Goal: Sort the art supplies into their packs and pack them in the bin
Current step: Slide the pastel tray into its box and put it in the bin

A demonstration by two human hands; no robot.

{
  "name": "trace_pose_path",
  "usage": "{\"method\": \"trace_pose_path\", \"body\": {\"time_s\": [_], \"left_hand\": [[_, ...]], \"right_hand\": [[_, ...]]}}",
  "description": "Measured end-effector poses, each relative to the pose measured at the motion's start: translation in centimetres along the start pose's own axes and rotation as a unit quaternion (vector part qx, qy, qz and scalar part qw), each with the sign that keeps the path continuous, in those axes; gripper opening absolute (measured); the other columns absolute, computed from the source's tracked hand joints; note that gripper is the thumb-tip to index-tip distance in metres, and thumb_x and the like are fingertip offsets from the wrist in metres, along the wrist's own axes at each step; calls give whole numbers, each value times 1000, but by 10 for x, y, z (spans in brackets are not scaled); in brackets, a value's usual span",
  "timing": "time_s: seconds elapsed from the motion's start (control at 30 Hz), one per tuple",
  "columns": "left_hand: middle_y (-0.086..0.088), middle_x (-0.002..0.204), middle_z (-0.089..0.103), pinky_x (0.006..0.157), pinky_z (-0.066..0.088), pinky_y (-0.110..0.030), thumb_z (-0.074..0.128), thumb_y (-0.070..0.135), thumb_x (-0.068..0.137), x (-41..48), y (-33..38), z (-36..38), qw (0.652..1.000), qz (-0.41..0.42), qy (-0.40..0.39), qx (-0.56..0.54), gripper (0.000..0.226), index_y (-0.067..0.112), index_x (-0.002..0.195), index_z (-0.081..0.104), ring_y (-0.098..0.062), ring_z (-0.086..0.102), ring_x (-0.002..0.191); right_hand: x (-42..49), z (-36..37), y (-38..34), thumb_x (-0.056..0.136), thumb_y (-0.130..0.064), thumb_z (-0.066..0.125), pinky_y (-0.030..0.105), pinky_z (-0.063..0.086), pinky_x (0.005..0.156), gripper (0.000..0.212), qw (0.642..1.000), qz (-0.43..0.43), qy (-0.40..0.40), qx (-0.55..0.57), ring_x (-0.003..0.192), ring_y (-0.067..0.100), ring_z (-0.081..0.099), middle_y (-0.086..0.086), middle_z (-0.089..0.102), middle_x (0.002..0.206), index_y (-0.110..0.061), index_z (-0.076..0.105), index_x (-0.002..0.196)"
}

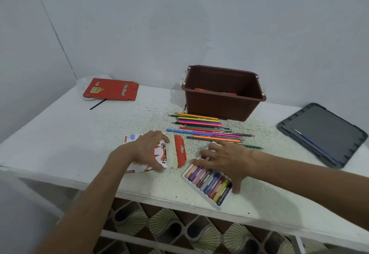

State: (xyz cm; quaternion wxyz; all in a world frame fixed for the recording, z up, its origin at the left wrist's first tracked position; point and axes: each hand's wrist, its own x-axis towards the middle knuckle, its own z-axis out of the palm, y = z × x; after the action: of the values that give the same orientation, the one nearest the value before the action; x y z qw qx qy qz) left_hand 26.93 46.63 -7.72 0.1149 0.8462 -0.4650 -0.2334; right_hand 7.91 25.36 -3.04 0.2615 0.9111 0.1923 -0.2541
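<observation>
My left hand [146, 151] grips the oil pastels box [169, 155], which lies on the white table [79, 134] with its red flap open to the right. My right hand [225, 158] rests with spread fingers on the white pastel tray [207, 184], which is full of coloured pastels, thumb at its right edge. Several loose coloured pencils [205, 129] lie in a row behind both hands. The brown bin [223, 102] stands behind the pencils, with a red pack partly visible inside.
A red pencil pack [111, 89] lies at the back left with a black pencil [97, 104] beside it. The dark grey bin lid [321, 134] lies at the right with a blue pencil on it. The table's front edge runs just below the tray.
</observation>
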Motion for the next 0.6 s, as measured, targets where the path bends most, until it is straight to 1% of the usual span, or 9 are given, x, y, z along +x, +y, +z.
{"method": "trace_pose_path", "body": {"time_s": [0.07, 0.17, 0.3, 0.43, 0.53, 0.6], "left_hand": [[15, 126, 30, 105, 40, -39, 88, 47, 60, -1, 3, 0, 1000, 7, -7, -8, 91, 39, 131, 32, -12, 34, 117], [14, 124, 33, 104, 43, -40, 88, 49, 57, 0, 13, 3, 999, 23, -17, -14, 90, 44, 128, 32, -12, 38, 117], [13, 126, 33, 105, 41, -41, 89, 47, 58, 6, 26, 7, 999, 41, -30, -10, 92, 42, 130, 33, -12, 38, 117], [11, 133, 33, 107, 39, -44, 88, 49, 59, 12, 43, 9, 997, 60, -47, 9, 94, 42, 133, 32, -12, 35, 121], [10, 139, 31, 109, 36, -45, 87, 49, 60, 16, 53, 10, 996, 67, -52, 26, 94, 41, 135, 31, -13, 32, 125], [10, 139, 31, 108, 36, -45, 87, 50, 60, 18, 57, 11, 996, 70, -55, 30, 94, 42, 135, 31, -13, 32, 124]], "right_hand": [[-8, 6, 4, 60, -75, 73, 50, 24, 116, 134, 998, 26, -18, 54, 140, 35, 22, 12, 16, 157, -29, -12, 153], [-20, 19, 13, 59, -79, 71, 48, 25, 115, 133, 985, 80, -40, 149, 140, 30, 22, 8, 19, 155, -31, -9, 153], [-30, 37, 22, 55, -81, 71, 50, 31, 111, 134, 957, 140, -68, 246, 141, 28, 20, 1, 13, 155, -38, -13, 151], [-35, 48, 25, 53, -89, 63, 55, 26, 114, 129, 952, 147, -41, 266, 143, 29, 15, -7, 6, 160, -47, -15, 147], [-35, 54, 24, 55, -90, 61, 54, 29, 111, 121, 946, 150, -14, 285, 134, 24, 24, -5, 20, 154, -51, -9, 145], [-36, 56, 25, 56, -88, 62, 51, 31, 111, 117, 937, 157, 6, 311, 130, 22, 28, -4, 26, 149, -52, -6, 145]]}}
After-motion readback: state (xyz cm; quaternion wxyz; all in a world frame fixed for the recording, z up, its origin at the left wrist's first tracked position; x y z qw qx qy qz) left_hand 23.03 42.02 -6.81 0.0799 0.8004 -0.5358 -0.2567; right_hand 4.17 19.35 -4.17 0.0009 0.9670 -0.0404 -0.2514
